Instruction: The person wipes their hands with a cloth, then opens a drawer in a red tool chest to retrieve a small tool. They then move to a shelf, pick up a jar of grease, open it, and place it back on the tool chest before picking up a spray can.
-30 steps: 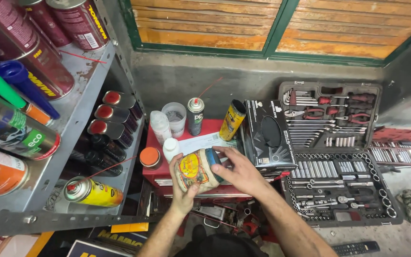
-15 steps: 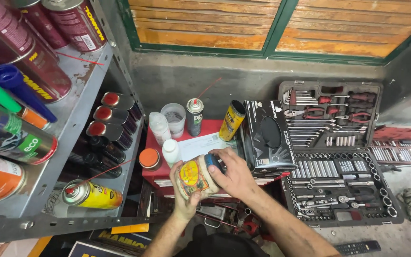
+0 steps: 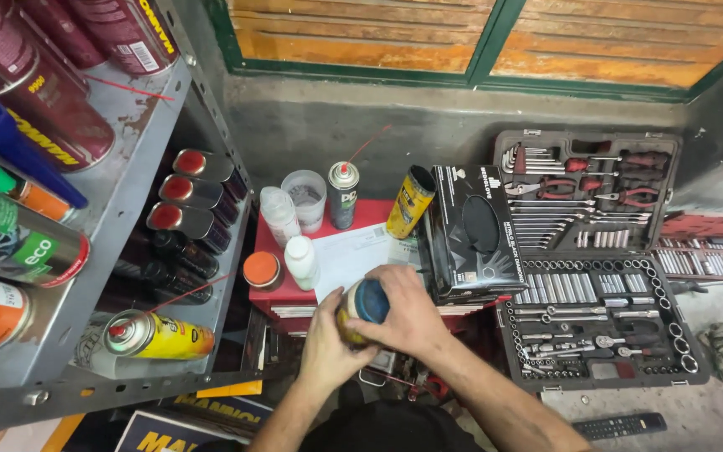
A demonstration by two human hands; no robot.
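Red cabinet (image 3: 274, 289) | jar (image 3: 361, 308) upright, blue lid upward | both hands' grip

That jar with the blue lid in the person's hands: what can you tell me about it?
The jar is small and round, with a yellowish body and a blue lid facing the camera. The left hand wraps its body from below, and the right hand covers the lid's right side. It is held above the front edge of the red cabinet. Its material is unclear.

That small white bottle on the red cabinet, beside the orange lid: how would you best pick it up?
Grip the white bottle around its straight body, coming from above and in front. It stands upright, with the orange lid close on one side and the hands on the far side of it, so the front approach looks clearest.
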